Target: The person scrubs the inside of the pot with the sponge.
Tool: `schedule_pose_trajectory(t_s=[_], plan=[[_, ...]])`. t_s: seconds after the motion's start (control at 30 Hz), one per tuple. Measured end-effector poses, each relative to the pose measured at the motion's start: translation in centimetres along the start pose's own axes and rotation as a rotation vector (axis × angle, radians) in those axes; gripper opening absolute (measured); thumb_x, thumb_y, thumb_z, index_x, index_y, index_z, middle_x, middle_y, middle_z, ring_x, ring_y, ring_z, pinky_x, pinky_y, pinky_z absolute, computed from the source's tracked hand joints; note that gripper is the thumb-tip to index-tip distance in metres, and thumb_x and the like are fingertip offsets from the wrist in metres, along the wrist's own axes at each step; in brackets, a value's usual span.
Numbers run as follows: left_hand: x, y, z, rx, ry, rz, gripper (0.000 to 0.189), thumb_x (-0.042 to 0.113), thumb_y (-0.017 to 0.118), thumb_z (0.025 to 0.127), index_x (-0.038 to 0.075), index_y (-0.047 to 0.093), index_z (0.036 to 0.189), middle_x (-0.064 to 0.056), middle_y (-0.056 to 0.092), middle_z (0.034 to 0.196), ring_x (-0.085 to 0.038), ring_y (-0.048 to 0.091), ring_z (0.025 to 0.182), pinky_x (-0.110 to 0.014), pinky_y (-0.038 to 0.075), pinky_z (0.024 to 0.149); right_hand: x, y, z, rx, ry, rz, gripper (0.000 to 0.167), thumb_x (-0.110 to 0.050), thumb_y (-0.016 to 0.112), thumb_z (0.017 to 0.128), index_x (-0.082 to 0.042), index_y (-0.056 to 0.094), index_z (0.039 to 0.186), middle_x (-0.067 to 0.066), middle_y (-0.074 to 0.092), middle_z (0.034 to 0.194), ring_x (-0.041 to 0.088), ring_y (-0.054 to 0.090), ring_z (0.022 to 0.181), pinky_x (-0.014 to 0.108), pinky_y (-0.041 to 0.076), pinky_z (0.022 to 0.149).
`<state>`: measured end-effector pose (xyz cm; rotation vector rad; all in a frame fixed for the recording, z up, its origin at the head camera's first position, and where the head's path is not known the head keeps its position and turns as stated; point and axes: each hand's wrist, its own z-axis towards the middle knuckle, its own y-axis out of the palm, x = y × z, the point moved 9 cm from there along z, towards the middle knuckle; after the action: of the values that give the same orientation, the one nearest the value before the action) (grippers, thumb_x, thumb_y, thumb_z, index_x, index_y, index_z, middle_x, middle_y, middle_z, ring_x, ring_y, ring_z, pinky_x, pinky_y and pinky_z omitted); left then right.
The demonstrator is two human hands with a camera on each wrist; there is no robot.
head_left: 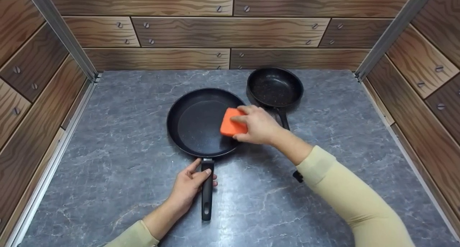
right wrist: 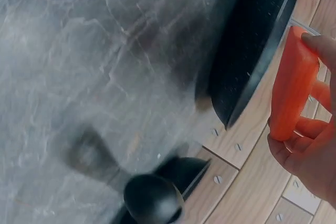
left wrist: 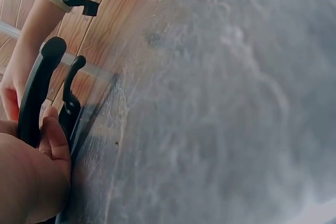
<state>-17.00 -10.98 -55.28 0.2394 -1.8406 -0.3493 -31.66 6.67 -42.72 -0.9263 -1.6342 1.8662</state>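
The right hand [head_left: 260, 126] pinched an orange, block-shaped sponge [head_left: 228, 126] over the right side of a round black frying pan [head_left: 196, 126], whose straight black handle [head_left: 207, 198] the left hand [head_left: 186, 187] gripped near the pan's rim.

No text, label, brand, number or sign can be read

Spreads as a grey, marble-veined tabletop [head_left: 125, 189] and bears, seemingly flat, a large black frying pan [head_left: 196, 128] slightly left of centre, with its handle [head_left: 206, 204] pointing toward the near edge, and, right of centre close by the far edge, a smaller black pan [head_left: 275, 87].
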Motion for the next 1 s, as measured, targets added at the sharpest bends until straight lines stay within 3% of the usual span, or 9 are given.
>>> schedule_pose_trajectory(t_s=[0.3,0.57,0.9,1.0], plan=[[-0.3,-0.2,0.1,0.003,0.001,0.008,0.082,0.007,0.066,0.104,-0.01,0.014,0.165,-0.017,0.079,0.095,-0.019,0.078,0.076,-0.029,0.064,0.073,-0.3,2.4,0.5,-0.107,-0.003,-0.007,0.063,-0.057,0.078,0.092,-0.016,0.073,0.139,0.023,0.054,0.152,0.042,0.055,0.134,0.053,0.046,0.114],[-0.3,-0.2,0.1,-0.006,0.004,0.018,0.084,0.008,0.067,0.104,-0.009,0.013,0.165,-0.018,0.079,0.096,-0.02,0.078,0.076,-0.029,0.064,0.074,-0.2,2.5,0.3,-0.134,-0.005,-0.015,0.06,-0.057,0.074,0.095,-0.014,0.074,0.136,0.027,0.056,0.148,0.044,0.057,0.132,0.054,0.047,0.112],[-0.3,-0.2,0.1,-0.002,0.005,0.016,0.083,0.008,0.067,0.104,-0.009,0.013,0.165,-0.018,0.079,0.096,-0.02,0.078,0.076,-0.03,0.064,0.074,-0.6,2.3,0.4,-0.182,-0.019,-0.073,0.05,-0.044,0.073,0.092,-0.013,0.077,0.131,0.019,0.069,0.126,0.039,0.062,0.114,0.051,0.051,0.102],[-0.3,-0.2,0.0,-0.002,0.002,0.021,0.084,0.008,0.068,0.104,-0.009,0.014,0.165,-0.018,0.079,0.096,-0.02,0.078,0.076,-0.03,0.064,0.074,-0.6,2.5,0.4,-0.207,-0.015,-0.05,0.05,-0.043,0.074,0.091,-0.014,0.077,0.132,0.021,0.067,0.13,0.039,0.061,0.115,0.05,0.051,0.104]])
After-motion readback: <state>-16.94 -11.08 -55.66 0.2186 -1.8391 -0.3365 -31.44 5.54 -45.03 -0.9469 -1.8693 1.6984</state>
